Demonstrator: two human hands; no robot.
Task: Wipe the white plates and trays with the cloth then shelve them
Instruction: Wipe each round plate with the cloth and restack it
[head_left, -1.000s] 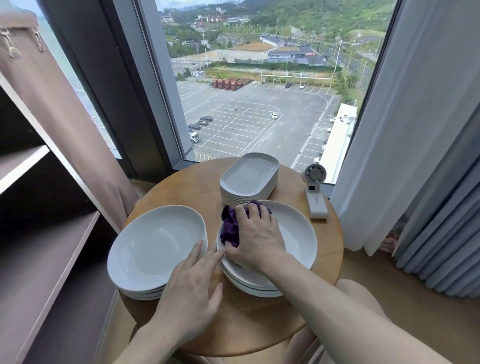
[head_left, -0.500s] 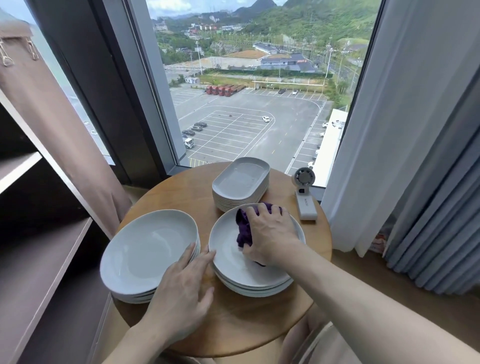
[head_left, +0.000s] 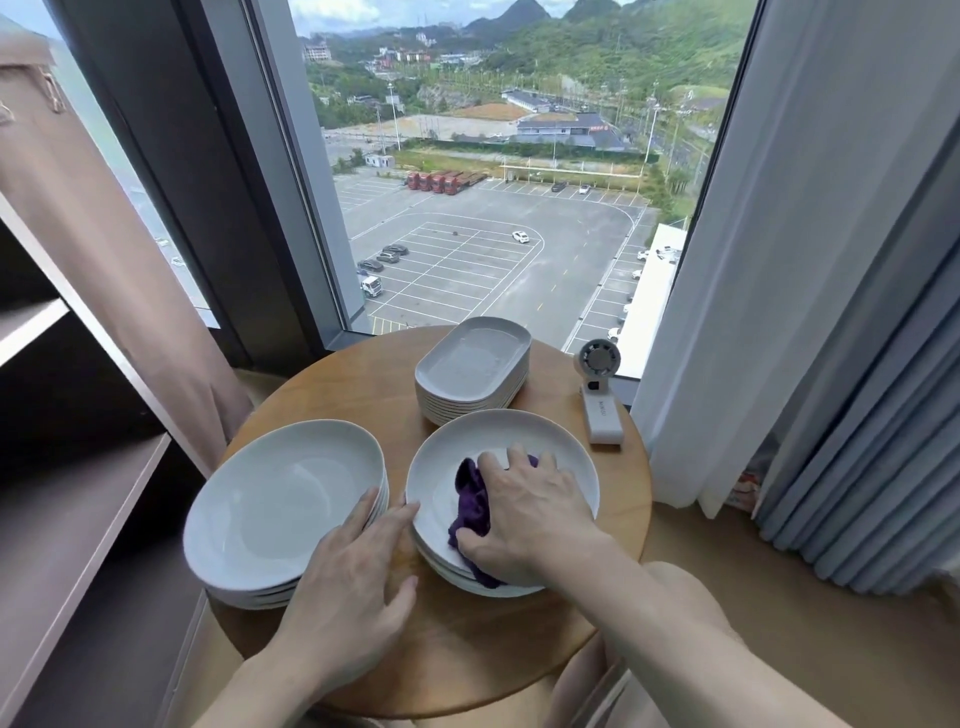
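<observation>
A tall window (head_left: 493, 208) looks down from high up onto a car park, low buildings and green hills, with a pale curtain (head_left: 753, 260) on its right. In front of it stands a small round wooden bench (head_left: 467, 649).

At the far side of the bench is a stack of white oblong trays (head_left: 470, 364). Nearer are two stacks of round white plates, the left stack (head_left: 280, 499) and the right stack (head_left: 519, 431), just beside each other.

The right hand (head_left: 530, 519) lies palm-down in the top plate of the right stack. Its fingers are bent over a bunched purple cloth (head_left: 470, 506), holding it against the plate.

The left hand (head_left: 353, 582) rests between the two stacks with its fingers stretched out and holding nothing, fingertips at the rim of the right stack.

A small white handheld fan (head_left: 597, 389) stands at the bench's right edge (there is faint writing on its base, too small to read). Dark wooden shelves (head_left: 78, 519) stand to the left.
</observation>
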